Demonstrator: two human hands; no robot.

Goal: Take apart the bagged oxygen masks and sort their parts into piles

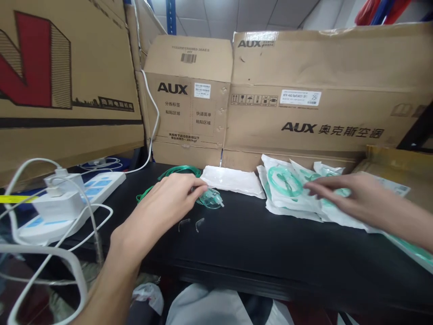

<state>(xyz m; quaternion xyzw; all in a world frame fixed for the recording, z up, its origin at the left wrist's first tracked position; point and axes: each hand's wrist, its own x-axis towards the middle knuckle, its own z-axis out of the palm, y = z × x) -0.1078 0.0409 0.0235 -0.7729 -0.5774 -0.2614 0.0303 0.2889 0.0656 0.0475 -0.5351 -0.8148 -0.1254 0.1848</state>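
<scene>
My left hand (174, 192) is over the table with thumb and fingers drawn together, close to the left end of a flat white pouch (233, 180); what it holds, if anything, is hidden. Just beneath its fingertips lies a clear green oxygen mask (212, 199), with coiled green tubing (181, 169) partly behind the hand. Two small bent clear pieces (191, 222) rest in front of the mask. On the right, my right hand (348, 192) reaches over sealed packs of green tubing (286, 180), fingers stretched out and slightly blurred, thumb apart. Nothing shows between them.
A white power strip (104, 183) with plugged-in chargers (62, 198) and loose white cables stands at the left. AUX cardboard boxes (304, 90) wall off the back of the black table (250, 243). Another large carton (77, 58) rises at the left.
</scene>
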